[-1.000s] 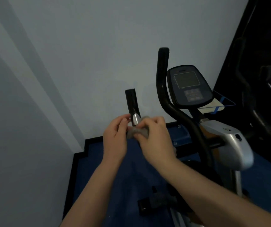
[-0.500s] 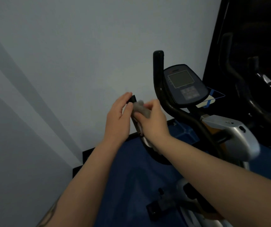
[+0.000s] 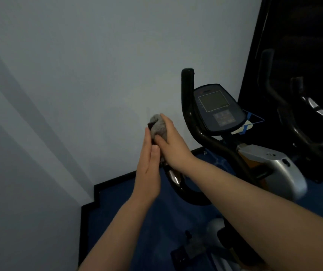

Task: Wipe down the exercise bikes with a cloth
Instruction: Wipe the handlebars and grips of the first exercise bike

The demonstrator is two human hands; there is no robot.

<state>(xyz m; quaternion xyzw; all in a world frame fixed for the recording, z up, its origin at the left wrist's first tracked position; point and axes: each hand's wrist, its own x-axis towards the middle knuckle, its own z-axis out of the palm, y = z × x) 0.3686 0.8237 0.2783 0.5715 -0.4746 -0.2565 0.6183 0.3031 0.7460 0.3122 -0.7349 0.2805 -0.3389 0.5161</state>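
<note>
An exercise bike with black handlebars, a dark console (image 3: 218,108) and a silver body (image 3: 274,165) stands at the right. My right hand (image 3: 173,143) grips a grey cloth (image 3: 157,127) wrapped over the top of the bike's left handlebar grip. My left hand (image 3: 148,169) lies flat against the left side of that grip, fingers straight, just below the cloth. The grip itself is almost wholly hidden by both hands; its chrome lower part (image 3: 173,177) shows beneath them. The right handlebar (image 3: 188,90) rises free beside the console.
A pale wall fills the left and centre, close behind the handlebar. Blue floor (image 3: 121,216) with a black border lies below. A second dark exercise machine (image 3: 301,118) stands at the far right. A pedal (image 3: 188,251) sits low near my right forearm.
The cloth in my right hand has slid up the left handlebar grip to its top end. My left hand has flattened along the grip. The view has swung slightly.
</note>
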